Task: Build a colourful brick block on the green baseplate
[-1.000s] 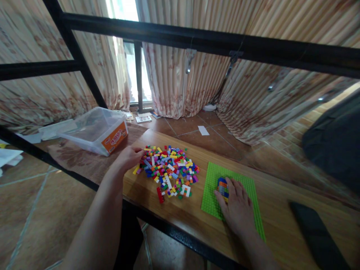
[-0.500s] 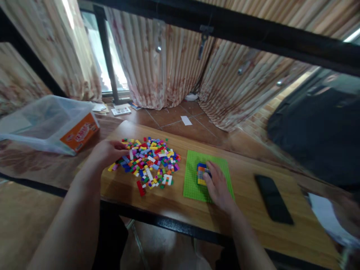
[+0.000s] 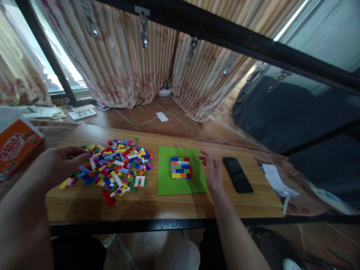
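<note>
My left hand (image 3: 66, 162) is at the left side of a heap of small coloured building bricks (image 3: 119, 165), thumb and fingers drawn together. Whatever it may pinch is hidden; a white brick (image 3: 92, 163) lies by its fingertips. My right hand (image 3: 212, 170) hovers at the right edge of a green baseplate (image 3: 164, 187), fingers apart and nothing in them. Near the baseplate's middle sits a low, roughly square brick build (image 3: 181, 168) in blue, orange, yellow, red and grey. My right fingers are clear of it.
A black phone (image 3: 237, 175) lies right of the baseplate on the wooden table (image 3: 174, 208). White paper (image 3: 277, 180) is beyond the table's right end. An orange-labelled plastic bin (image 3: 18, 144) stands at far left. A dark bar (image 3: 219, 32) crosses above.
My right hand has let go of the build area and shifted right, off the baseplate's middle. My left hand stays by the heap. The view has turned to the right.
</note>
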Demonstrator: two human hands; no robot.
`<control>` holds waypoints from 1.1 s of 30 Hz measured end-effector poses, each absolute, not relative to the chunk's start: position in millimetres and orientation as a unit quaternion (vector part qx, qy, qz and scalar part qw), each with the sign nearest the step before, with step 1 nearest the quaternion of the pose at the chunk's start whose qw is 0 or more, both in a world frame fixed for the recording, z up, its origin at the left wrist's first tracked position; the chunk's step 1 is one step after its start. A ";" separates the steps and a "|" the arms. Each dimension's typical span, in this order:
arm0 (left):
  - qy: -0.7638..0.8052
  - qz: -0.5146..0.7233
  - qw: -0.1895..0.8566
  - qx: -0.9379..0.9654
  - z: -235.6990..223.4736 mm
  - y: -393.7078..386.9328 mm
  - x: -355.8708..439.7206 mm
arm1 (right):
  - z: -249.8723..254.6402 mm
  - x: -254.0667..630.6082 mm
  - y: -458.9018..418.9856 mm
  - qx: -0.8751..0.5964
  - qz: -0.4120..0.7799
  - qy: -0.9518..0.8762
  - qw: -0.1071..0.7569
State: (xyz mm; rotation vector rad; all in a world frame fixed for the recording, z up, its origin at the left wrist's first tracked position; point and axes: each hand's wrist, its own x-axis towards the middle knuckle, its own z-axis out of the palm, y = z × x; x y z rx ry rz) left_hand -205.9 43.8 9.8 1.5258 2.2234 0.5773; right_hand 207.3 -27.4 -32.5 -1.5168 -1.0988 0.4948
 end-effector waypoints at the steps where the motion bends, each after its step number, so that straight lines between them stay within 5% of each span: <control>1: 0.760 0.235 0.214 0.567 13.3 41.6 -200.6 | -30.7 205.1 -27.2 -0.643 0.203 -0.460 0.578; 11: 0.405 0.355 0.668 0.512 -8.1 -3.0 -51.4 | -13.9 147.1 -62.8 -0.504 0.288 -0.628 0.518; 15: 0.316 0.377 0.764 0.417 -21.4 -20.1 -17.6 | -11.5 133.8 -74.3 -0.484 0.308 -0.621 0.533; 22: 0.301 0.379 0.793 0.369 -28.2 -25.3 -6.8 | -19.7 135.2 -74.5 -0.504 0.371 -0.537 0.566; 33: 0.353 0.378 0.739 0.431 -27.7 -24.7 -2.9 | -20.5 182.8 -64.8 -0.592 0.305 -0.519 0.536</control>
